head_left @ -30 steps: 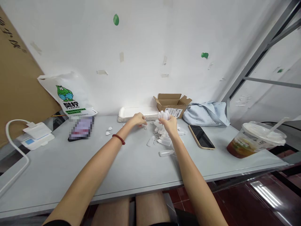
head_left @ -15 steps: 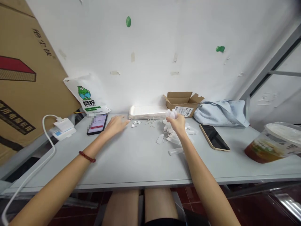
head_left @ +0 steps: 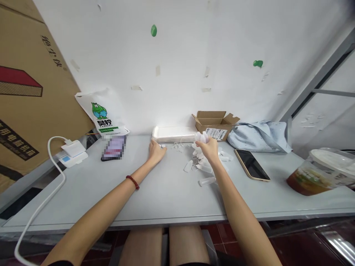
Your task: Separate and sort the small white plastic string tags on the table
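Left hand (head_left: 158,150) moved to white pieces (head_left: 163,146), grip unclear; right hand (head_left: 208,146), clutching translucent tubes (head_left: 202,137)

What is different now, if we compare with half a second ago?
The left hand has moved rightward, from beside the left-side phone to the small white pieces near the left end of the tray stack; whether it grips any is unclear. The right hand still holds translucent pieces at the pile. The small cardboard box and dark-screened phone have not moved.
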Action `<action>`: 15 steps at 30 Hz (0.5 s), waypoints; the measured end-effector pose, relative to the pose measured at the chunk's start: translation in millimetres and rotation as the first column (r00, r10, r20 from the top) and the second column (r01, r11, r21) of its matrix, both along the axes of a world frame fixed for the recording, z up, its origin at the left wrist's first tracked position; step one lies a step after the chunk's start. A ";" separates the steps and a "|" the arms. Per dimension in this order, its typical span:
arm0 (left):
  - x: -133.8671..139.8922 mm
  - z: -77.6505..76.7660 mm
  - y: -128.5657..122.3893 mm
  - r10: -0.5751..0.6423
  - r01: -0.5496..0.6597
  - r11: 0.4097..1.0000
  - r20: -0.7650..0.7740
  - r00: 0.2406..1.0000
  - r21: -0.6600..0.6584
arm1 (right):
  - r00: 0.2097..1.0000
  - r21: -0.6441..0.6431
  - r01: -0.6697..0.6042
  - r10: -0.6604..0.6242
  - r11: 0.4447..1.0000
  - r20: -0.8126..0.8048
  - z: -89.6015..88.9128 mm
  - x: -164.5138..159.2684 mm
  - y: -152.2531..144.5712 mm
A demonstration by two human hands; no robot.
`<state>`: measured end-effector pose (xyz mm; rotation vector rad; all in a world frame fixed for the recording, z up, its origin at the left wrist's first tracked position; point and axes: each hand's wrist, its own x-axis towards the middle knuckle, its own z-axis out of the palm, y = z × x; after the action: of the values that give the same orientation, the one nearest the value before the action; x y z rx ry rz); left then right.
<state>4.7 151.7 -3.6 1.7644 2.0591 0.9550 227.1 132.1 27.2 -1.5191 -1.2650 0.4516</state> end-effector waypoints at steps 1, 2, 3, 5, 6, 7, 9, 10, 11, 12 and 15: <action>-2.4 1.2 0.4 0.010 -0.010 1.000 -0.003 1.000 -0.011 | 1.000 0.000 0.001 -0.001 1.000 0.001 0.3 0.3 0.2; -7.1 2.4 -0.1 0.011 -0.011 0.999 -0.015 1.000 -0.032 | 1.000 0.002 0.004 -0.004 1.000 0.002 0.7 0.3 0.3; -13.5 3.9 -1.1 0.001 -0.003 0.998 -0.030 1.000 -0.056 | 1.000 0.007 0.006 -0.006 1.000 0.002 1.1 -0.1 0.4; -28.5 7.7 -4.1 -0.048 0.044 0.996 -0.047 0.998 -0.079 | 1.000 0.018 -0.001 0.001 1.000 0.002 2.3 -2.2 0.1; -35.5 9.8 -5.4 -0.070 0.065 0.995 -0.060 0.996 -0.078 | 1.000 0.022 -0.009 0.009 1.000 0.004 3.0 -3.7 -0.3; -41.5 11.9 -6.3 -0.084 0.078 0.994 -0.078 0.993 -0.071 | 1.000 0.024 -0.019 0.019 1.000 0.008 3.7 -5.3 -0.9; -48.4 15.0 -6.4 -0.106 0.099 0.993 -0.101 0.989 -0.070 | 0.999 0.022 -0.034 0.033 0.999 0.024 5.1 -8.2 -2.4; -49.2 15.6 -5.4 -0.118 0.110 0.991 -0.098 0.988 -0.081 | 0.999 0.018 -0.036 0.035 0.999 0.033 5.6 -9.1 -3.2; -48.1 15.5 -3.9 -0.130 0.122 0.988 -0.083 0.988 -0.096 | 0.999 0.014 -0.034 0.033 0.999 0.040 5.9 -9.7 -3.8; -45.7 14.6 -1.8 -0.137 0.130 0.986 -0.058 0.989 -0.109 | 0.999 0.011 -0.032 0.031 0.999 0.044 6.0 -10.0 -4.1; -34.0 9.1 6.6 -0.119 0.119 0.989 0.006 0.993 -0.092 | 0.998 0.002 -0.037 0.037 0.999 0.058 4.4 -10.1 -3.7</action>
<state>-29.3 158.3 5.5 1.8162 1.9401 0.8131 217.0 128.5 31.6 -1.5178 -1.3407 0.4321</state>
